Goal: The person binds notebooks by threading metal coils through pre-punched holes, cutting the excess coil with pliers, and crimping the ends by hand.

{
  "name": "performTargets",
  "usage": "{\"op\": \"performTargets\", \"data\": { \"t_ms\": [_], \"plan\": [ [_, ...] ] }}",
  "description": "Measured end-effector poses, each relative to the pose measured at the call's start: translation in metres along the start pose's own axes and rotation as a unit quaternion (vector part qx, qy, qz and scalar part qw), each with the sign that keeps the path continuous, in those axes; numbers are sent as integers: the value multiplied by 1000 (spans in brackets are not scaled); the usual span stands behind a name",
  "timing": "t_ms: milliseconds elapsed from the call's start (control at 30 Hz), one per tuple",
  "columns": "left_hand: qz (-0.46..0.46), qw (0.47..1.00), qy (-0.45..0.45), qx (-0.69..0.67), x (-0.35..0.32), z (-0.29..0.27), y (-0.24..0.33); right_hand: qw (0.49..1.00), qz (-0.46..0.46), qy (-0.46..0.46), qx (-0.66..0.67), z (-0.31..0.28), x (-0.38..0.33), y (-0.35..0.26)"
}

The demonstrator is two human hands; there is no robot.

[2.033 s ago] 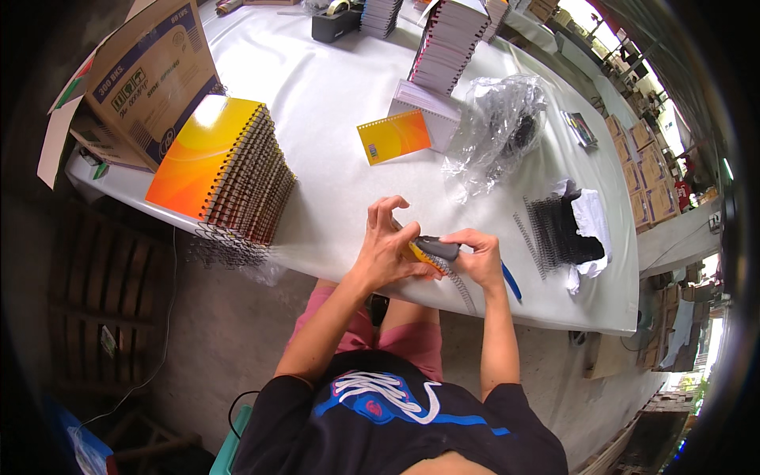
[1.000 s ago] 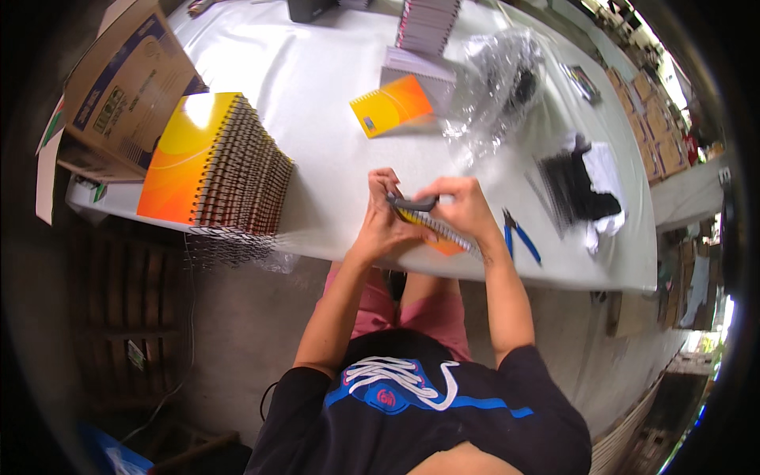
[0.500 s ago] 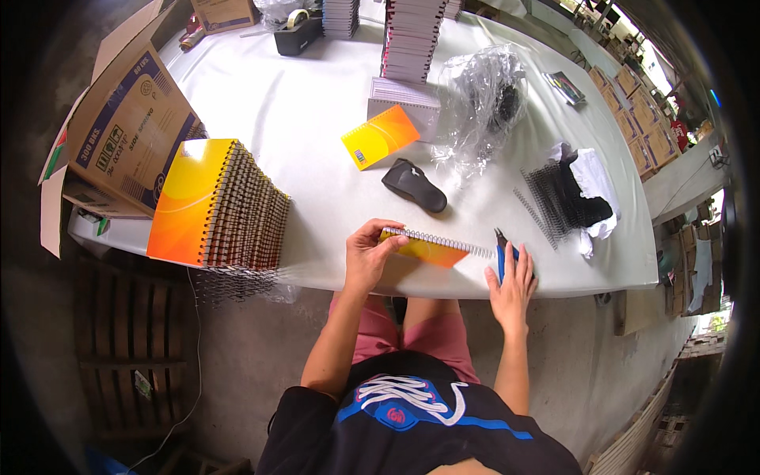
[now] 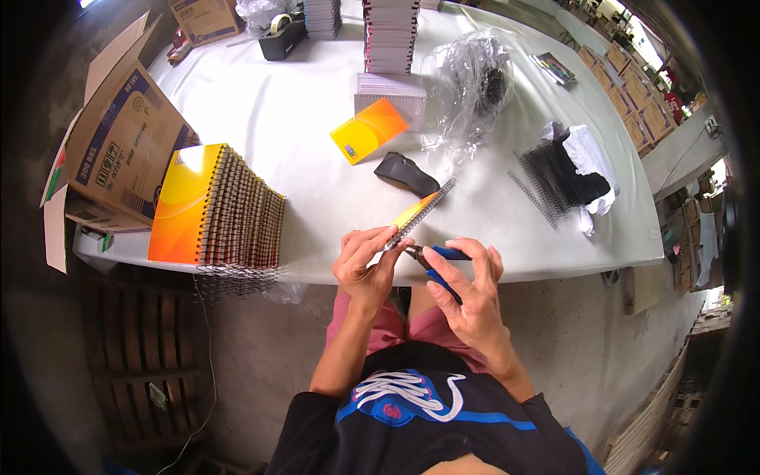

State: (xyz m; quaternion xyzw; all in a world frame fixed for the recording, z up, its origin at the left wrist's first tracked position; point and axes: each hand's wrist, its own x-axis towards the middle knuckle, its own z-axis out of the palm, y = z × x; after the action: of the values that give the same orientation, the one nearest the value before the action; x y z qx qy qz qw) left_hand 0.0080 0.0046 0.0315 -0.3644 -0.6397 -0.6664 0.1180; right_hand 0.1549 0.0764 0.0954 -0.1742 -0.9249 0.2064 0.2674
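In the head view, a spiral-bound notebook (image 4: 417, 212) with an orange and yellow cover was held on edge at the near rim of the white table (image 4: 261, 119). Its long axis ran slantwise, from the near end at the fingers up and to the right toward the far end, with the wire spine facing right. The left hand (image 4: 362, 265) gripped its near end, fingers curled round the corner of the spine. The right hand (image 4: 475, 289) was closed round blue-handled pliers (image 4: 434, 265), whose nose pointed left and met the lower end of the spiral; the handles trailed down and to the right through the palm, only slightly spread.

A dark, rounded tool (image 4: 405, 174) lay on the table just beyond the notebook. Farther back lay a single orange notebook (image 4: 369, 130), flat. To the left stood a stack of bound notebooks (image 4: 218, 210) at the table's edge, beside a cardboard box (image 4: 119, 138). To the right lay crumpled clear plastic (image 4: 471, 87) and a heap of black wire spirals (image 4: 554, 182).
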Motion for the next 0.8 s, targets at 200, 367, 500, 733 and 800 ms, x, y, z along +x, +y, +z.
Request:
{"op": "performTargets", "data": {
  "t_ms": [200,367,500,733,800],
  "plan": [
    [38,999,4,-13,0,-2,0,999,-3,-36,0,6,0,2],
    [65,997,20,-28,-5,1,1,819,222,-210,485,1,-5,14],
    [111,992,29,-53,-6,6,-1,727,224,-210,614,7,-11,18],
    [-77,953,171,-239,12,-13,30,983,105,-71,-135,11,-25,89],
    [-69,950,155,-264,15,-23,44,947,165,-110,-251,18,-28,118]
  ]
}}
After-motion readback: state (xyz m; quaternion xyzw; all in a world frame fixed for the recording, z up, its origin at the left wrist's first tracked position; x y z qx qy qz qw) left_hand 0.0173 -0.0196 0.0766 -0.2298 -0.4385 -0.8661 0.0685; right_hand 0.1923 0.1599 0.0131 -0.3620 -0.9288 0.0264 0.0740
